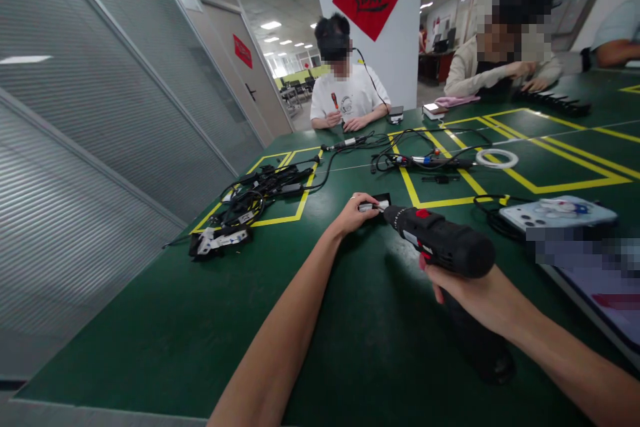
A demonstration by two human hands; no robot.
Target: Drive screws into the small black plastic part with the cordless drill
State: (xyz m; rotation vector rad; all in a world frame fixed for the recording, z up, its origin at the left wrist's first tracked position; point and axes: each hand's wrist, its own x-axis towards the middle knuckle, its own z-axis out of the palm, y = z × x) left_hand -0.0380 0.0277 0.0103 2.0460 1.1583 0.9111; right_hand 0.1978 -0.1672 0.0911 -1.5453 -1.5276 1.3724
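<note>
My right hand (457,287) is wrapped round the grip of a black and red cordless drill (440,237). The drill lies nearly level and points left and away from me. Its front end comes right up to a small white and silver part (370,206) with a black base; whether they touch I cannot tell. My left hand (354,213) has its fingers closed on that part, pressing it down at the table. A ring shows on one finger. The drill hides part of the small piece.
Tangled black cables (265,190) lie left on the green table (175,340), near a black-and-white part (220,240). Beyond are a cabled tool (430,161) and a white ring (497,159). A phone (557,213) lies right. Two people (350,97) (520,47) sit opposite, one holding a screwdriver (335,101).
</note>
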